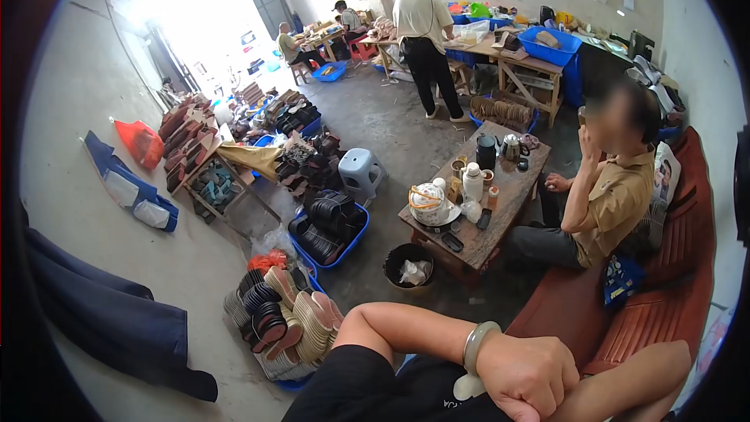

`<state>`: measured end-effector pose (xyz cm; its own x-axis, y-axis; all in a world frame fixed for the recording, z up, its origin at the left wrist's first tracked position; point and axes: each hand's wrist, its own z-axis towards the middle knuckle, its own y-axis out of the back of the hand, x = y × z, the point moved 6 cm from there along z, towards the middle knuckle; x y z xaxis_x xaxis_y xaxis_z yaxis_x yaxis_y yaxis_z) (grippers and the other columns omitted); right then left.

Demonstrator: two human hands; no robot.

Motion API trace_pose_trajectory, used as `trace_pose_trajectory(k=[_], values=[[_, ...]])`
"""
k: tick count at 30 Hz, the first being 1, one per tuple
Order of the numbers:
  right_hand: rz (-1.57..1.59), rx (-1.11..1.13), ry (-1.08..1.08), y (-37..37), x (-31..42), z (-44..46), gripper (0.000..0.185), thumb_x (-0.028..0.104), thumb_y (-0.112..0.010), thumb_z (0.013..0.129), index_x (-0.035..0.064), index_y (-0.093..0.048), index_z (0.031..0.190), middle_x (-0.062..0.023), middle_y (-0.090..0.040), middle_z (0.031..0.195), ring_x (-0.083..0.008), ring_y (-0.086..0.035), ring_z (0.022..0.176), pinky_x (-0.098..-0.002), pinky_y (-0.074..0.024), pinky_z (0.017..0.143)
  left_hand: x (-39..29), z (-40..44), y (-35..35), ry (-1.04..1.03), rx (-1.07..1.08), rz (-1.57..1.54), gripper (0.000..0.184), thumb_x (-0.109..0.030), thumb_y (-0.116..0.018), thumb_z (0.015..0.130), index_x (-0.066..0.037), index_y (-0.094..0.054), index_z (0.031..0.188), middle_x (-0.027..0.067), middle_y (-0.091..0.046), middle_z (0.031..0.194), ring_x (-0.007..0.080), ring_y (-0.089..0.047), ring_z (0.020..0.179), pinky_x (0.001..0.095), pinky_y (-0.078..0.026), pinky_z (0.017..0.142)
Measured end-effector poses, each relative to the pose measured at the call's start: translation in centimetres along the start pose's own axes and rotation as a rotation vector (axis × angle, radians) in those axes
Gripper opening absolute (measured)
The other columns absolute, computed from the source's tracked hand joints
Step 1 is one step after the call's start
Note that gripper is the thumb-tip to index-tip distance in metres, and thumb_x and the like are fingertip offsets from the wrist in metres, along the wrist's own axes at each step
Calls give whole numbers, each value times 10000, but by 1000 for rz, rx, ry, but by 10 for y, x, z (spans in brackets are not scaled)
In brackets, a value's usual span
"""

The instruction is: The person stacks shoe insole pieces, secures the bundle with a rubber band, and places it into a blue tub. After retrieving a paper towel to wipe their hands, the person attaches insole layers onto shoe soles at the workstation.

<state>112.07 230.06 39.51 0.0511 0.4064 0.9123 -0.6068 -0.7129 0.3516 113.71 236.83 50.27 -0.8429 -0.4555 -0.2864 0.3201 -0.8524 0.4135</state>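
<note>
My left hand (527, 375) is at the bottom of the head view, fingers curled and thumb tucked down. A pale jade-like bangle (478, 348) circles its wrist. The hand rests against my right forearm (625, 379), which crosses in from the right with the elbow raised. Whatever lies under the curled fingers is hidden. My right hand is out of sight, below the left hand or the frame edge. Beneath my arms is a black shirt (355, 387) with a pale round pendant (469, 388).
A low table (508, 223) bears a thermos flask (473, 181) and teaware. Beside it, a person (617, 188) sits on a red-brown bench (555, 297). A black bin (408, 266), grey stool (362, 172) and blue crates of shoe soles (328, 235) occupy the floor. Several people work farther back.
</note>
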Motion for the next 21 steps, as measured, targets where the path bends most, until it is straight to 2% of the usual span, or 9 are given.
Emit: trace_pose_trajectory(k=[5, 6, 10, 13, 21], values=[[-30, -28, -38, 4, -14, 18, 137, 138, -645, 831, 27, -567, 857, -157, -596, 787, -322, -609, 755, -415, -485, 714, -11, -7, 13, 42, -8, 1, 431, -340, -538, 977, -74, -542, 637, 75, -492, 615, 276, -481, 546, 376, -380, 485], [-34, -31, -49, 4, -16, 19, 137, 139, -643, 832, 28, -567, 855, -157, -596, 786, -321, -609, 755, -416, -484, 715, -16, -5, 19, 68, -57, -53, 398, -347, -522, 983, -75, -588, 700, 71, -539, 652, 271, -497, 556, 369, -383, 488], [-48, -27, -80, 5, -19, 27, 135, 143, -639, 835, 30, -565, 847, -154, -595, 783, -317, -608, 752, -416, -483, 723, -17, -12, 27, 27, -183, -144, 353, -328, -520, 988, -82, -622, 755, 57, -573, 679, 265, -514, 563, 369, -386, 489], [-54, -23, -79, 7, -18, 34, 134, 146, -635, 837, 32, -564, 841, -151, -595, 780, -314, -608, 751, -417, -481, 728, -20, -10, 42, 94, -114, -53, 353, -317, -522, 989, -82, -617, 743, 56, -556, 658, 264, -505, 553, 376, -378, 482], [-47, 20, -71, 9, -16, 38, 135, 154, -626, 842, 37, -561, 826, -145, -595, 773, -306, -607, 746, -418, -477, 743, -15, -25, 56, 30, -53, 66, 453, -314, -583, 959, -91, -474, 580, 77, -451, 558, 274, -447, 492, 377, -345, 443]])
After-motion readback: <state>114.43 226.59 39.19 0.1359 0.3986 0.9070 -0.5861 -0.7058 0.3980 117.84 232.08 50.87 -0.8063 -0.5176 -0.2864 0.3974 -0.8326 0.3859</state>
